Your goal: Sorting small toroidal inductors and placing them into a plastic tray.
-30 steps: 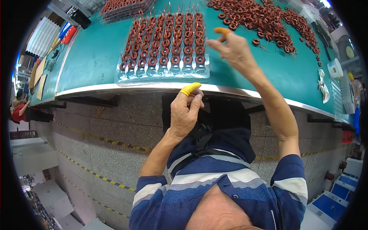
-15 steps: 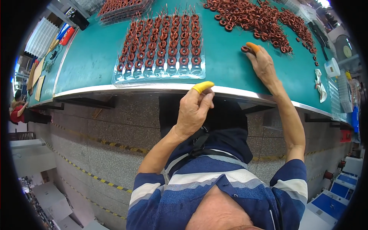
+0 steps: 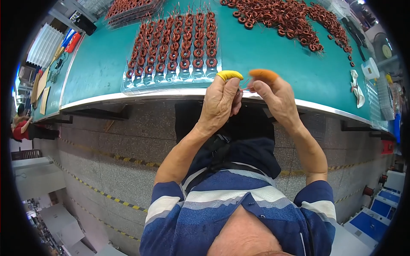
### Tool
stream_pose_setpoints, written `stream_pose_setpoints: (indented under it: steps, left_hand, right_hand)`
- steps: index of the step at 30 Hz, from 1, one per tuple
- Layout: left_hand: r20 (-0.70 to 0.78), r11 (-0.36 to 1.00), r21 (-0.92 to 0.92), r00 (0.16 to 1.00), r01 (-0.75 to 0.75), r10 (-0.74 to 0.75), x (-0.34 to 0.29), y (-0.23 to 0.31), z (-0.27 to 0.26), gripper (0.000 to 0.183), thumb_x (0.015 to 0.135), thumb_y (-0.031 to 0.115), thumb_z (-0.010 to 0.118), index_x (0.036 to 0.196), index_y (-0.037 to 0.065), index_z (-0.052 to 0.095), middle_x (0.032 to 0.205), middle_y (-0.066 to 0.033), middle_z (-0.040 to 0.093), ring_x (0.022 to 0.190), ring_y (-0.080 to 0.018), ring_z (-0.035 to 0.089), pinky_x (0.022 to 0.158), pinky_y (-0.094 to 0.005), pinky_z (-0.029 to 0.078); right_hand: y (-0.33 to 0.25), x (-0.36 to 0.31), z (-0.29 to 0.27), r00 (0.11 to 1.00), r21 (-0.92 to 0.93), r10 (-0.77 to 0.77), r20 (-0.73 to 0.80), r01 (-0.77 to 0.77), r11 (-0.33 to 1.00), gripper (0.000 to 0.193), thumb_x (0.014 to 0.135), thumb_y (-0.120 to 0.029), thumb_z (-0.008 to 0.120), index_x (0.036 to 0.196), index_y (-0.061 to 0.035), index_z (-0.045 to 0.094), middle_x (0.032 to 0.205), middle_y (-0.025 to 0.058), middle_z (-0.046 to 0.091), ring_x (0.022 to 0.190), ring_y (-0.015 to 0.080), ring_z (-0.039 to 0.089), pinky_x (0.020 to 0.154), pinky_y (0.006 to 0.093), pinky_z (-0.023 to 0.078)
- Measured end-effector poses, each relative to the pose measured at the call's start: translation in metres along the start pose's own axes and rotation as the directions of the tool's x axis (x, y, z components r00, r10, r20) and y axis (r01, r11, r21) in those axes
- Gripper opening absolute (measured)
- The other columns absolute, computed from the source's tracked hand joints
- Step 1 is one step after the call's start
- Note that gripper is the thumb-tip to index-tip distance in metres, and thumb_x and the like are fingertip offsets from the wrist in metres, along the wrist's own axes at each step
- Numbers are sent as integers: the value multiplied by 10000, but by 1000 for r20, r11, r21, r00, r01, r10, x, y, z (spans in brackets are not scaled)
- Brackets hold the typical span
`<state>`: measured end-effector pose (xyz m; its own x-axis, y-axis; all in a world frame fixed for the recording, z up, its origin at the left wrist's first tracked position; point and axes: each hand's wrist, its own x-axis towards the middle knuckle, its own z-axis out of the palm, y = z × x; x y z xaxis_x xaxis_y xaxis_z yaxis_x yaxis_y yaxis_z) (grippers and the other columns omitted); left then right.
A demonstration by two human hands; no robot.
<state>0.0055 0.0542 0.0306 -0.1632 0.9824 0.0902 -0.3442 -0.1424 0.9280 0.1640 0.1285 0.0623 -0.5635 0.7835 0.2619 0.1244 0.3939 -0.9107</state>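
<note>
My left hand (image 3: 218, 100), with a yellow cover on one finger, is closed by the table's front edge. Its thumb and forefinger pinch a copper-wound ring coil (image 3: 239, 91), mostly hidden by the fingers, its thin reddish wire ends sticking out to the right. My right hand (image 3: 279, 100), wearing an orange finger cover, is just right of it, fingertips beside those wires. Motion smears its fingertips, so their grip is unclear. Beyond my left hand, a clear plastic tray (image 3: 141, 87) holds rows of similar coils standing on the green tabletop (image 3: 96, 68).
A large heap of loose coils (image 3: 282, 21) lies at the back right. More stacked trays (image 3: 132, 13) of coils are at the back left. A white tub (image 3: 370, 69) and a white cloth (image 3: 357, 88) sit at the right. Another person (image 3: 25, 126) is at the far left.
My right hand has come left from the right part of the table, where it held a coil, to meet my left hand. The coil is now in my left fingers.
</note>
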Motion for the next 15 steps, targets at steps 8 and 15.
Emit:
stream_pose_setpoints:
  steps: [8,15]
  left_hand:
    - [83,935,332,991,-126,104,-4,1,-7,334,952,337,555,1061,24,515,700,13,508,540,-30,435,455,-176,338]
    - [178,942,313,982,-123,70,-8,5,-6,307,922,178,620,1142,-5,510,803,-41,601,637,-74,543,572,-207,457]
  right_hand:
    - [8,5,6,875,515,343,342,-479,711,354,922,-255,615,1132,29,588,826,50,637,711,74,585,667,201,488]
    - [9,3,6,929,348,323,181,-368,862,283,919,-253,622,985,17,671,793,22,637,705,71,576,675,209,492]
